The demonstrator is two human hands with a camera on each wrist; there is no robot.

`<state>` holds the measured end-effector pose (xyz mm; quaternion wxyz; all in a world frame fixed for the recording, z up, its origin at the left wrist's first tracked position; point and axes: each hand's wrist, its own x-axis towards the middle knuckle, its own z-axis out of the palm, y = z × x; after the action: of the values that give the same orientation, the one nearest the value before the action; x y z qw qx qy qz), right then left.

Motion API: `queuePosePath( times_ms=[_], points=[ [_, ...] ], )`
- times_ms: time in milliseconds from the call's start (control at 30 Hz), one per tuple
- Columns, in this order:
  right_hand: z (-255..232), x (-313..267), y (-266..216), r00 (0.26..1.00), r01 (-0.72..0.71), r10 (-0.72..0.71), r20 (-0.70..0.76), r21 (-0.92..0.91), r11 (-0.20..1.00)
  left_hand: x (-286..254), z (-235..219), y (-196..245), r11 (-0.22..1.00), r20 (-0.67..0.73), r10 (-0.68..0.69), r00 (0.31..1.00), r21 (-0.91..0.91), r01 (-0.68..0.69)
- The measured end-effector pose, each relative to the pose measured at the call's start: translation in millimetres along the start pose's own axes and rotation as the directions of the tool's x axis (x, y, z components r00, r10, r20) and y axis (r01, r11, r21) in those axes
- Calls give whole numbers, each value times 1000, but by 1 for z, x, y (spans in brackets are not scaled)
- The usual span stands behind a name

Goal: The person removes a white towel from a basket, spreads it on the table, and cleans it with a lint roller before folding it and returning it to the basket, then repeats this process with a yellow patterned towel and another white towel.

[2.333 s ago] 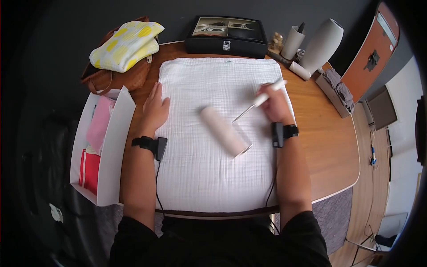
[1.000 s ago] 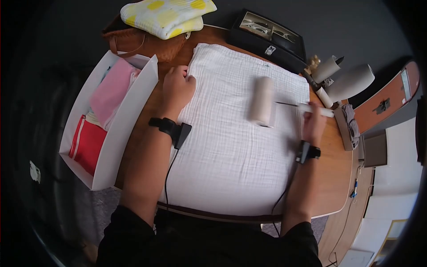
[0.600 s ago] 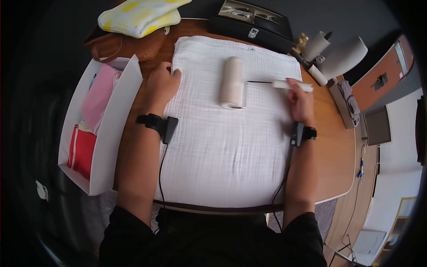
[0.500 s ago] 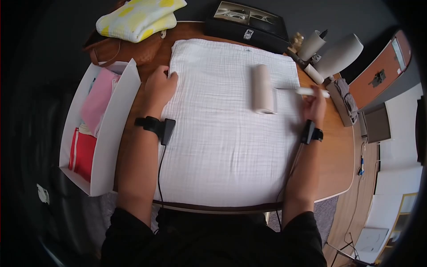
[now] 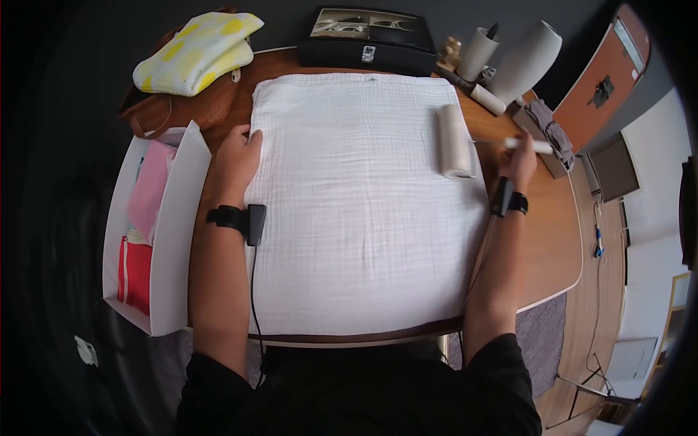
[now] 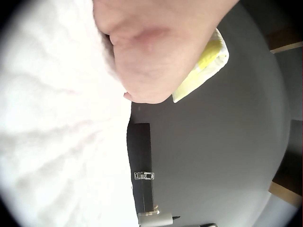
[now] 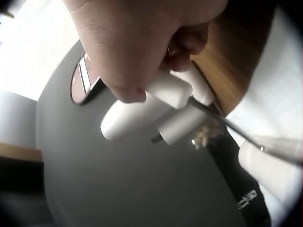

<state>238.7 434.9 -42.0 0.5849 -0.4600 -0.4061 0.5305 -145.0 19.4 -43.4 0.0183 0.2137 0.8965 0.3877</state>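
A white crinkled cloth [image 5: 349,218] lies spread on the wooden table. My right hand [image 5: 518,163] grips the white handle [image 5: 539,146] of a lint roller, beyond the cloth's right edge. The pale roller head [image 5: 455,142] lies on the cloth near that edge, joined to the handle by a thin metal rod. In the right wrist view, thumb and fingers are curled round the handle [image 7: 173,90]. My left hand [image 5: 238,163] pinches the cloth's left edge; in the left wrist view the hand [image 6: 151,52] is at the cloth border, its fingertips mostly hidden.
At the left stands a white box [image 5: 178,232] with pink and red cloths. Behind it a brown bag [image 5: 207,109] bears a yellow-spotted cloth [image 5: 196,54]. A black glasses case [image 5: 363,54] is at the back; a white vase [image 5: 527,62] and a grey box [image 5: 545,138] stand right.
The roller has moved from mid-cloth to the right edge, with my right hand shifting right. My left hand stays at the left edge, and the head view has turned.
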Motion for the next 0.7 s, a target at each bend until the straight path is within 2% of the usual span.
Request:
queuePosePath(
  times_ms=[67, 133, 200, 267, 300, 333, 400, 433, 467, 533, 567, 633, 667, 700],
  points=[
    [29, -39, -6, 979, -3, 10, 201, -35, 999, -2, -2, 2, 1000, 11, -17, 1000, -12, 17],
    [47, -65, -2, 878, -44, 65, 474, -54, 998, -2, -2, 1, 999, 13, -12, 1000, -40, 13],
    [71, -108, -2, 771, -155, 98, 629, 37, 987, -3, -2, 0, 999, 7, -14, 1000, -49, 14],
    [83, -126, 6, 626, -146, 105, 773, -17, 989, -3, -2, 1, 999, -2, -17, 1000, -31, 17],
    [89, -138, -1, 595, -80, 119, 795, -89, 993, -1, -1, -1, 999, -9, -6, 1000, -45, 6],
    [88, -138, -2, 599, -82, 139, 789, -113, 990, 1, 1, -4, 998, -12, 3, 1000, -55, -4],
    [88, -137, 1, 605, -89, 185, 775, -165, 982, 4, 5, -12, 997, -6, 17, 1000, -69, -18],
    [84, -131, -1, 635, -48, 148, 758, -153, 987, 7, 6, -14, 997, -1, 26, 1000, -75, -26],
    [82, -128, -4, 744, -64, 127, 656, -119, 991, 8, 7, -17, 996, 2, 35, 999, -82, -35],
    [62, -93, -3, 849, 15, 43, 527, -106, 994, 5, 7, -14, 994, 14, 21, 1000, -111, -19],
    [46, -67, 2, 916, -14, 26, 400, -33, 999, 6, 5, -13, 992, 14, 16, 1000, -126, -14],
    [15, -30, -5, 994, -23, 11, 106, 117, 993, 12, 12, -26, 989, -5, 12, 1000, -144, -13],
    [-2, -16, -11, 998, -3, 13, -54, 183, 983, 15, 13, -32, 988, -15, 8, 1000, -154, -11],
    [-27, 17, 2, 991, 58, -20, -130, 295, 954, 8, 7, -21, 992, -15, -5, 1000, -123, 3]
  ],
)
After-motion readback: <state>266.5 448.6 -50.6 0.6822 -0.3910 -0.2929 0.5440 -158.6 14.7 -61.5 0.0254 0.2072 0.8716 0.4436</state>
